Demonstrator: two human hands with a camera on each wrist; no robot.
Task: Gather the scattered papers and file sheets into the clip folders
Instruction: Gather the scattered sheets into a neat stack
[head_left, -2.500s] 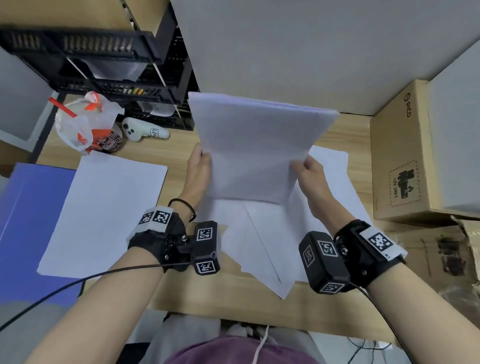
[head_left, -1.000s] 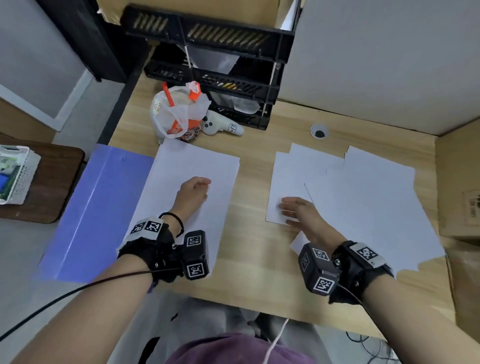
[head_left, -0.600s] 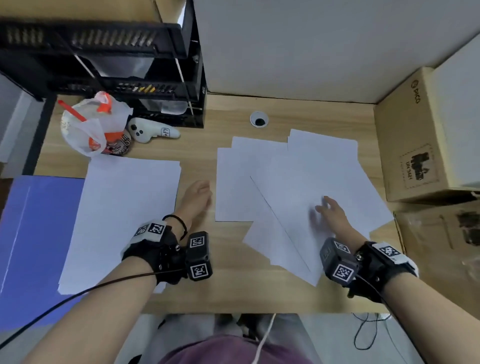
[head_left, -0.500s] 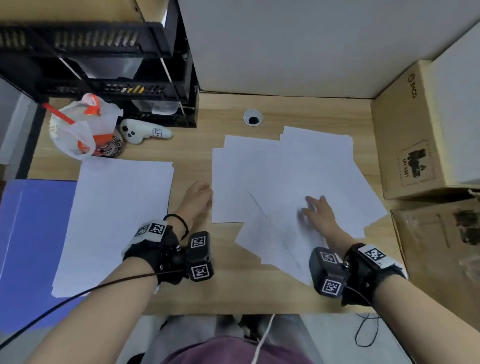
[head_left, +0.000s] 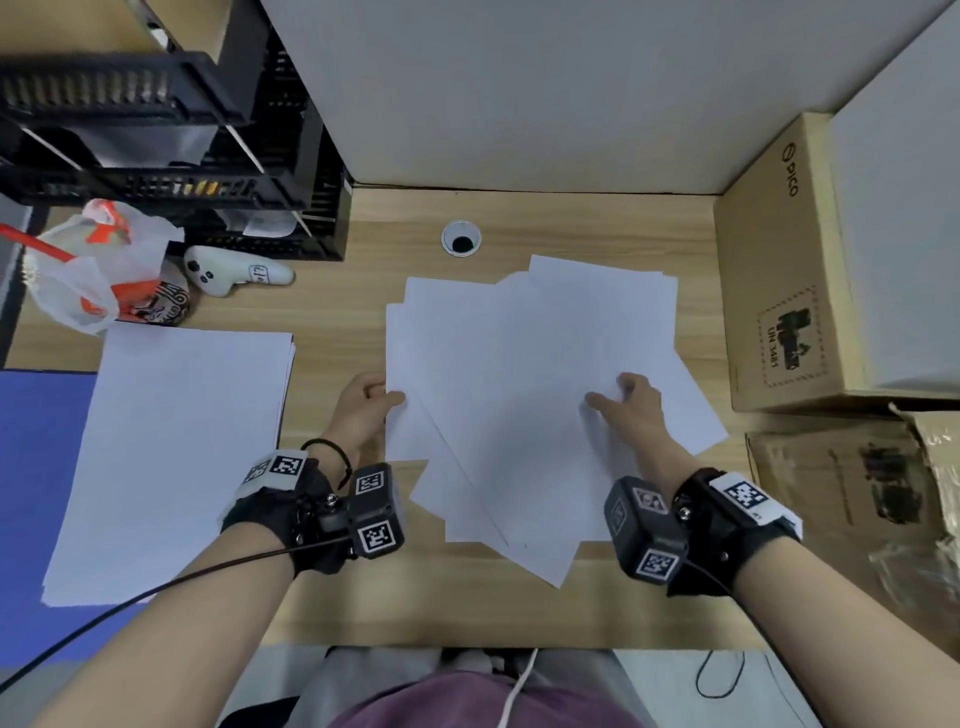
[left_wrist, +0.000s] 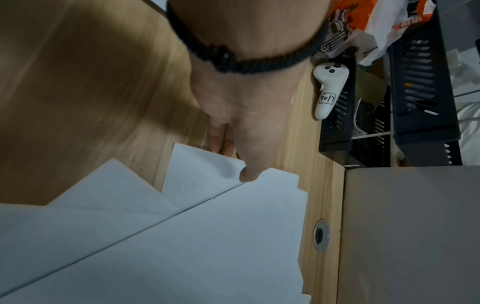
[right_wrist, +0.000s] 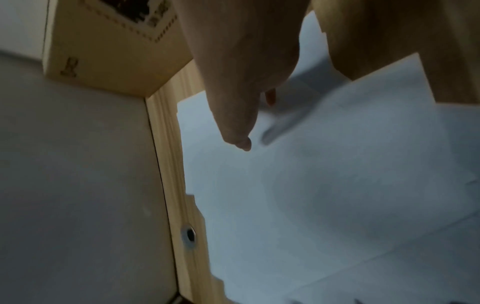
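My left hand (head_left: 366, 410) has moved onto the scattered sheets (head_left: 530, 395), thumb pinching their edge. Right hand (head_left: 631, 410) rests flat, fingers relaxed. Risk: lower sheets slide out when lifted.

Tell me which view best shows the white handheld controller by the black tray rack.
Left wrist: the white handheld controller lies unobstructed, with its buttons and handwritten label sharp. The head view shows it whole but smaller, beside the black tray rack. The right wrist view misses it.
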